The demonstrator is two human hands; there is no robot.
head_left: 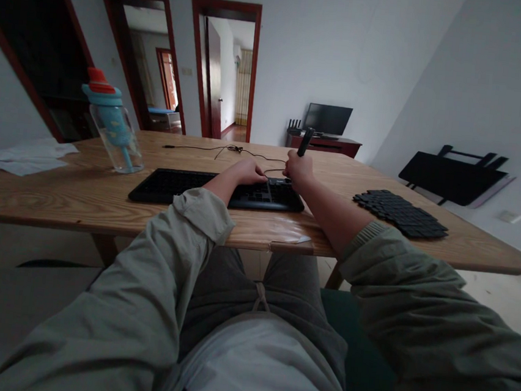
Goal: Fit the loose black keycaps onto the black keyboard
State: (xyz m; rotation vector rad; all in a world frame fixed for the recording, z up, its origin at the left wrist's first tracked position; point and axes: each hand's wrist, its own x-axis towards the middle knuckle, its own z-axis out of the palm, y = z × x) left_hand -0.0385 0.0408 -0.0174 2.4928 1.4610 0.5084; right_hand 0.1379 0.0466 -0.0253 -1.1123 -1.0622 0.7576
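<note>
Close to the near edge of the worktop (pixel 80 196), at twelve o'clock from us, lies the black keyboard (pixel 173 186). Our left hand (pixel 244 172) rests on its keys, grip loose and holding nothing. Our right hand (pixel 298 169), at the keyboard's right end, has its grip closed round a dark tool (pixel 305 141) that stands upright. We judge that a slipping tool could scatter the loose keycaps (pixel 399 212) at two o'clock, near the right edge. Open room lies beyond the keyboard, save a thin cable (pixel 228 150). The water bottle (pixel 113 126) at ten o'clock could tip if elbowed.
</note>
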